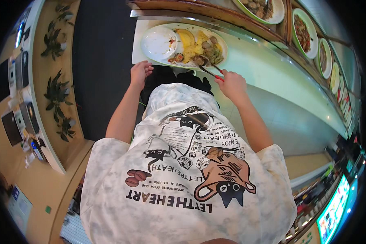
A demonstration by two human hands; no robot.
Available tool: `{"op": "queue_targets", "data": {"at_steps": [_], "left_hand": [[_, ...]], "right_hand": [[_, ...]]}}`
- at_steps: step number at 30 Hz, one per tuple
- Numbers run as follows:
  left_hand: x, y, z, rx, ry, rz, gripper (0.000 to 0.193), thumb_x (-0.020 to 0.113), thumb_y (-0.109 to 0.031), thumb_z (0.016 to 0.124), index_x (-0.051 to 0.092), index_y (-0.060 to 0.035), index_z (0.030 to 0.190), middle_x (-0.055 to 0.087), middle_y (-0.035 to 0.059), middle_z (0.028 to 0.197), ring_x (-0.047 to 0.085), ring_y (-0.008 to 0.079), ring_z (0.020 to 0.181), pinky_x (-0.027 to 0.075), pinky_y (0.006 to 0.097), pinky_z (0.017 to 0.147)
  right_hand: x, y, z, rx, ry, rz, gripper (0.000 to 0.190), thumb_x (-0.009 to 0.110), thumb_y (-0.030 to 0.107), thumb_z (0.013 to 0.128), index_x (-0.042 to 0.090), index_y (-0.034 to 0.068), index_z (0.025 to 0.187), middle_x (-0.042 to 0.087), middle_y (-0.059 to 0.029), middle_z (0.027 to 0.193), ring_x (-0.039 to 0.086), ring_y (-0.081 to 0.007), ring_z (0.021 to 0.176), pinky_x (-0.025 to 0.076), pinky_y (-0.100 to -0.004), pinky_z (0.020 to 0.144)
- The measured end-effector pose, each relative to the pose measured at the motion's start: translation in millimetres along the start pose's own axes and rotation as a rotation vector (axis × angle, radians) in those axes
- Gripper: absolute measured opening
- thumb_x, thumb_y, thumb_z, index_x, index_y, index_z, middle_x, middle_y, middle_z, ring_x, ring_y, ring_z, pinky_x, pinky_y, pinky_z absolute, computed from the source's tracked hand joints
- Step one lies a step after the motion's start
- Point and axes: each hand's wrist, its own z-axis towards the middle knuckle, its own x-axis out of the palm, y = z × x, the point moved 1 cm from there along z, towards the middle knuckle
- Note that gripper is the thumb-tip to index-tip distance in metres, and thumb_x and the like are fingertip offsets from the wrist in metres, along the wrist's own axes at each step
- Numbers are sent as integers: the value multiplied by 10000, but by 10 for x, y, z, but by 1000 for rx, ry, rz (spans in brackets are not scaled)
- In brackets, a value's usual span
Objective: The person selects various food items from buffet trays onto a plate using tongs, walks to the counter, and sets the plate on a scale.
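My right hand [231, 83] grips the red handles of a pair of metal tongs [209, 72]. The tips of the tongs reach into dark pieces of food at the near right edge of a large oval plate [158, 61]. That plate holds yellow food pieces [187, 38], greenish and brown pieces [212, 50], and a small white round dish [159, 43] with red bits at its left. My left hand [140, 73] is just below the near left corner of the counter, its fingers partly bent, with no object visible in it.
The oval plate lies on a pale counter [256, 65]. Beyond it, a wooden-edged shelf [207, 9] carries several green-rimmed dishes of food [305, 33]. At the left stand a planter with leafy plants [56, 94] and a desk area with monitors [12, 128].
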Motion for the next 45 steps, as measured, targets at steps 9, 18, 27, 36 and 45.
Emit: {"op": "queue_targets", "data": {"at_steps": [9,18,27,36,45], "left_hand": [[2505,-937,-113,-145,-75,-46,231,495,-139,819,537,-1,1000,613,105,888,590,160,721,474,257,610],[3325,-5433,-2600,-82,-192,-132,263,460,-150,835,503,23,1028,598,104,879,579,155,714,462,252,604],[4660,-5424,-6405,-102,-132,-152,276,431,-165,850,491,27,1040,589,104,900,571,147,692,457,235,577],[1135,-390,-9361,-118,-96,-151,253,470,-208,831,529,-14,983,594,68,854,576,140,699,468,248,589],[-4425,1629,-5240,152,-234,-55,156,479,-99,810,521,-11,932,584,63,784,567,128,670,456,222,589]], "right_hand": [[-1839,-2203,644,-1,-34,70,277,592,313,767,597,46,839,617,-145,721,606,-312,674,481,-406,609],[-7269,-2039,-156,37,-234,925,240,641,283,761,653,44,771,549,-67,547,524,-152,482,415,-296,478],[-9933,-4041,-2662,309,-291,1090,317,655,317,762,636,11,683,522,-15,532,415,-65,382,287,-225,355],[-5192,-3173,-7271,363,-555,730,383,663,367,724,660,-3,822,585,-86,582,553,-141,527,431,-273,524],[1148,2186,-5761,-74,-468,972,330,659,300,750,628,26,931,587,-67,625,504,-101,563,413,-273,543]]}}
